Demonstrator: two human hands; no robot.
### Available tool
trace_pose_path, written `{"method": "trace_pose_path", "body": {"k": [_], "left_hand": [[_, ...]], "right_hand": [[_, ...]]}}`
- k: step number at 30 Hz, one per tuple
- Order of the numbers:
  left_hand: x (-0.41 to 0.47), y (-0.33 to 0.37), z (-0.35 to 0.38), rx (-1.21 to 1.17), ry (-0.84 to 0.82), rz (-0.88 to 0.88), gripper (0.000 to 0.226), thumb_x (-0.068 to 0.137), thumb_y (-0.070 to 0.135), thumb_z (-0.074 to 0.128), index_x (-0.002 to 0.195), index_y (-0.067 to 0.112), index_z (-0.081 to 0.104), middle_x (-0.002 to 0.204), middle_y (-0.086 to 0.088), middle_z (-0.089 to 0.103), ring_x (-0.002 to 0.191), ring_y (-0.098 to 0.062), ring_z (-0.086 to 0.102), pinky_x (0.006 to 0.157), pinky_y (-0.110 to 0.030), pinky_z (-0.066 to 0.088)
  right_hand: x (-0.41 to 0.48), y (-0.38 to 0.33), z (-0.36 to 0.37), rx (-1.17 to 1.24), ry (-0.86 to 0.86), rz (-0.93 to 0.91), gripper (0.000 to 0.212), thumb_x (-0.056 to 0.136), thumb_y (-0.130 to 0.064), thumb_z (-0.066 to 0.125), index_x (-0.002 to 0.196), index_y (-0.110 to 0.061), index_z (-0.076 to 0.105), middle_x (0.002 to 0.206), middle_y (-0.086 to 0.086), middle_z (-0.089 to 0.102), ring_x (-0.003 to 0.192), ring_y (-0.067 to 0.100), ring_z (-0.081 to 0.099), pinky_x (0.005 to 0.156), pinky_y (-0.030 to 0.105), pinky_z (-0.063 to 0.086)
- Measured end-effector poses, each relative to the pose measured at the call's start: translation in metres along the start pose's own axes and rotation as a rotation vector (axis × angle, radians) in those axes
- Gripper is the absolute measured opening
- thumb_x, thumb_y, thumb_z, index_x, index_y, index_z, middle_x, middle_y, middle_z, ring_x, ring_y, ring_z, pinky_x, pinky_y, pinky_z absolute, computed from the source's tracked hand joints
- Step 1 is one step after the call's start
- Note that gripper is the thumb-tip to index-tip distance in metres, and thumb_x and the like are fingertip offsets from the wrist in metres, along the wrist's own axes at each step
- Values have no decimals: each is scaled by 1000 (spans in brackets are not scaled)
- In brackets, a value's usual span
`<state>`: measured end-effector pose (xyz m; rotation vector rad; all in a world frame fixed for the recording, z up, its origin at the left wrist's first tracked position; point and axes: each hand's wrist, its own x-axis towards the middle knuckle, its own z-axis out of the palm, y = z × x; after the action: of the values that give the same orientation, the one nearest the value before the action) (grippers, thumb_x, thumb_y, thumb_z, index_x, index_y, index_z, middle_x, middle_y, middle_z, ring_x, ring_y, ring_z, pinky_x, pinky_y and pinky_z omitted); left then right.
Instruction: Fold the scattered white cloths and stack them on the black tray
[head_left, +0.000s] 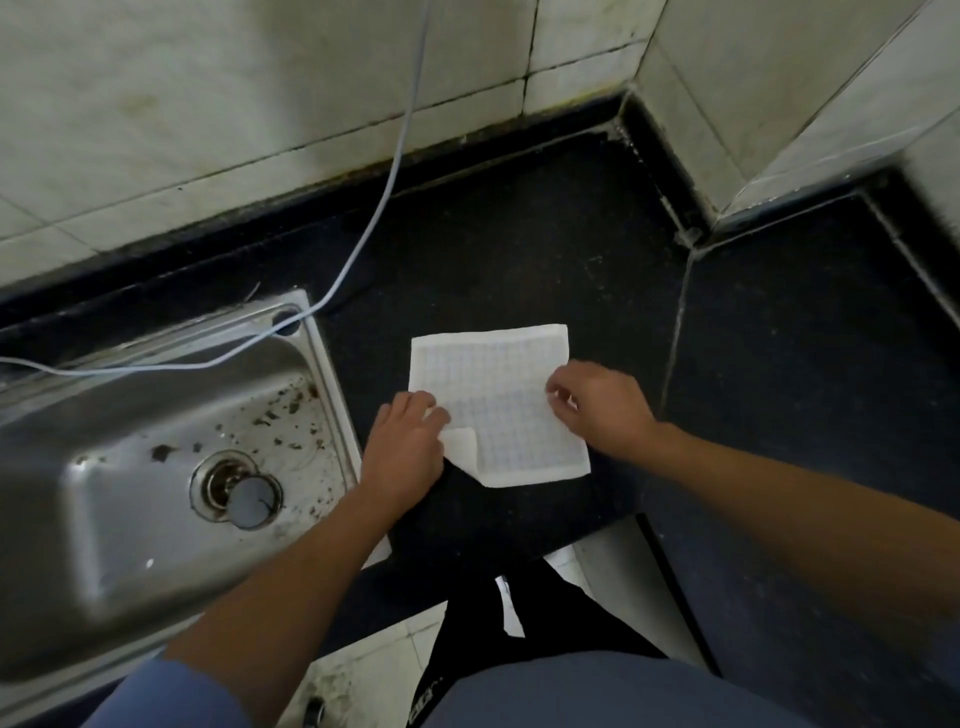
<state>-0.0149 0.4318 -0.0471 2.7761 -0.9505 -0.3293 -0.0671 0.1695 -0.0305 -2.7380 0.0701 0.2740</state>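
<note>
— Where's the cloth?
— The white cloth (498, 400) lies flat on the black counter (519, 234), with its near-left corner turned over. The left hand (405, 441) pinches its left edge and the right hand (597, 405) pinches its right edge.
— What's close by?
— A steel sink (78, 467) is just to the left, with a pale cable (389, 179) across its back rim. Bare counter runs back to the tiled wall (208, 104) and out to the right.

Dim, flat light. Soft glare is showing on the stainless-steel sink basin (104, 519). Wide-angle lens is bowing the pale wall tiles (208, 104) at the edges; everything is looking soft.
</note>
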Motion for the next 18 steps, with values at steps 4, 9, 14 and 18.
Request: {"method": "trace_pose_path", "body": {"k": [4,9,14,18], "left_hand": [[0,38,8,-22,-188,209,29,81,25,61,108,15,64,104,-6,57,99,-25,50,86,-38,42],[-15,41,19,177,-288,241,22,66,30,66,82,15,63,91,-7,55,89,-27,51,76,-40,43],[-23,30,14,314,-229,144,22,55,25,78,68,12,66,97,-11,59,91,-30,53,74,-42,43],[-35,20,14,287,-219,254,19,58,23,78,72,11,71,119,-16,60,112,-36,54,90,-46,46]], "right_hand": [[-35,-1,21,-154,-344,-88,33,87,-40,58,114,-22,61,114,-1,56,106,18,54,78,33,48],[-64,-2,42,-411,-259,-204,32,44,-25,79,70,-16,62,69,1,57,62,21,57,42,26,37],[-65,-1,48,-422,-238,-190,37,40,-20,80,70,-15,59,62,2,56,52,22,54,41,26,35],[-71,10,48,-416,-178,-216,30,48,-14,75,73,-15,58,70,5,55,59,24,54,44,29,36]]}}
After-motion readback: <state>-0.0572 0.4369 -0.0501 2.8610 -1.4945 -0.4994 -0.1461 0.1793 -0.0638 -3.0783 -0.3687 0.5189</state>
